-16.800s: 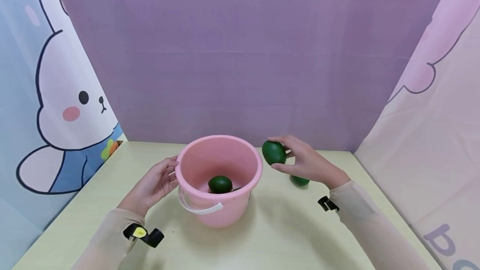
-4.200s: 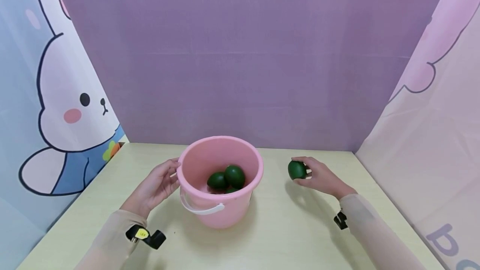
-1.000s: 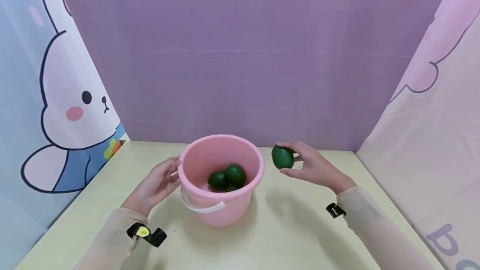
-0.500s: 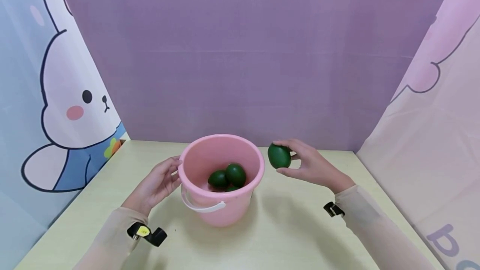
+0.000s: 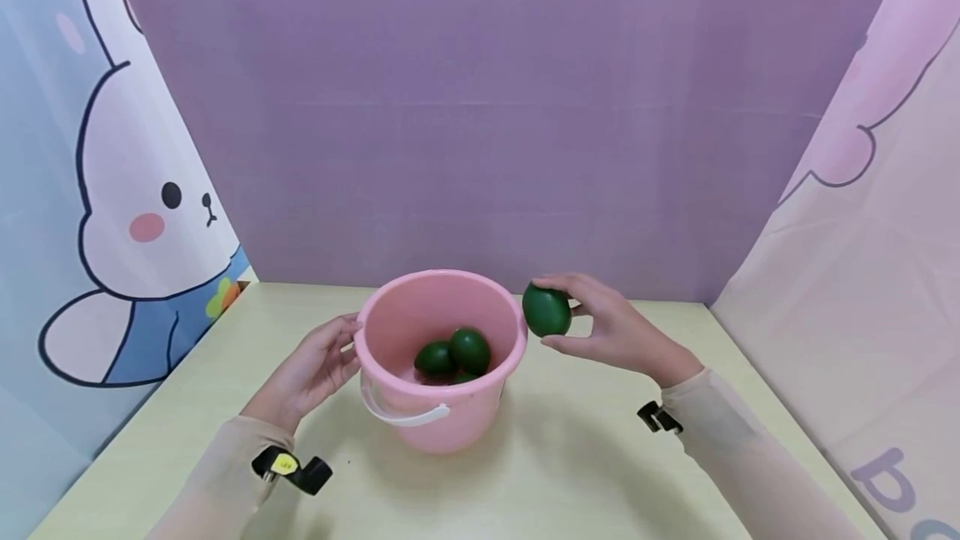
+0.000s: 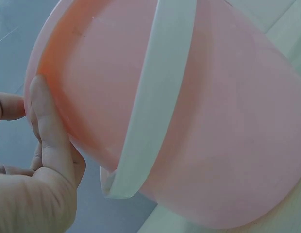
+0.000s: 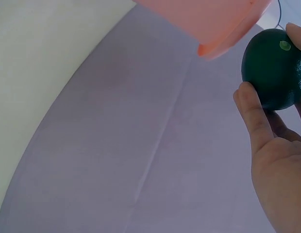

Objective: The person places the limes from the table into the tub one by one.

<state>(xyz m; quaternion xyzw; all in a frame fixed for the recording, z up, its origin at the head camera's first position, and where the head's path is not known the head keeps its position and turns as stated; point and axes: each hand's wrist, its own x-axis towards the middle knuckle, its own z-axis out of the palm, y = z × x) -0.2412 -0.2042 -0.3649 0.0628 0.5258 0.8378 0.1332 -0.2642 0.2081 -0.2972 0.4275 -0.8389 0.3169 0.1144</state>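
Observation:
A pink bucket (image 5: 450, 419) with a white handle (image 5: 405, 418) stands on the table, tilted in view so its inside shows. At the rim's left side, my left hand (image 5: 311, 369) pinches the edge between thumb and fingers; the left wrist view shows the thumb (image 6: 46, 116) against the outer wall. My right hand (image 5: 615, 327) holds a dark green avocado (image 5: 546, 309) by thumb and fingertips, level with the bucket's right rim and just outside it. A pale stem scar (image 7: 285, 45) shows on this avocado in the right wrist view. Inside the bucket lie several avocados (image 5: 470, 350), one mostly hidden.
The pale wooden table (image 5: 570, 482) runs back to a purple cloth (image 5: 480, 123). Printed cloths flank it, a rabbit one (image 5: 150, 190) on the left and a pinkish one (image 5: 862, 298) on the right. Each wrist wears a black strap mount (image 5: 292, 469).
Since the earlier frames, another avocado has come into the bucket. The right hand has lifted one off the table and carried it left to the rim. The left hand stays at the rim.

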